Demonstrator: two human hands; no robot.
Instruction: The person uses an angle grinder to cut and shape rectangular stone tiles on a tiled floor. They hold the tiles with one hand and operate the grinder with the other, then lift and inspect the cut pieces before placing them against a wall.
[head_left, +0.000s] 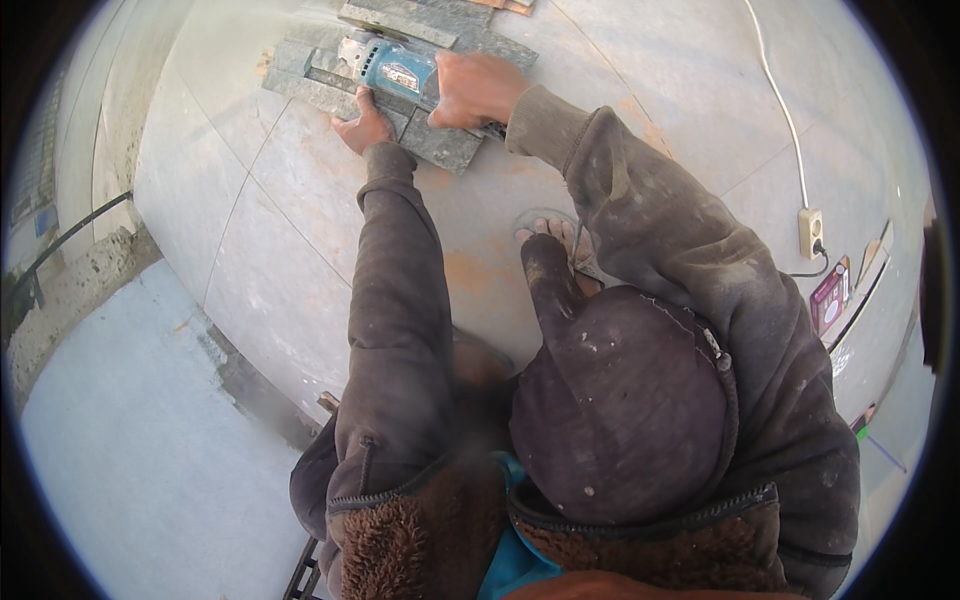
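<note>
A teal angle grinder [398, 72] lies across grey stone cladding tiles at the top of the view, its metal head toward the left. My right hand [475, 90] is closed around the grinder's body from the right. Just below the grinder, my left hand [368, 128] holds the near edge of a grey stone tile [330, 93], thumb on its top face and other fingers partly hidden. Another stone tile [443, 140] lies to the right of that hand. Pale haze hangs near the grinder's head, and the disc's contact with the stone cannot be made out.
My sandaled foot [560, 235] rests on the large floor tiles, close behind the stone. At the right, a white cord [785, 110] runs to a socket block [811, 233] with a black plug, beside a purple box [829, 298]. A light blue surface [130, 430] lies at the lower left.
</note>
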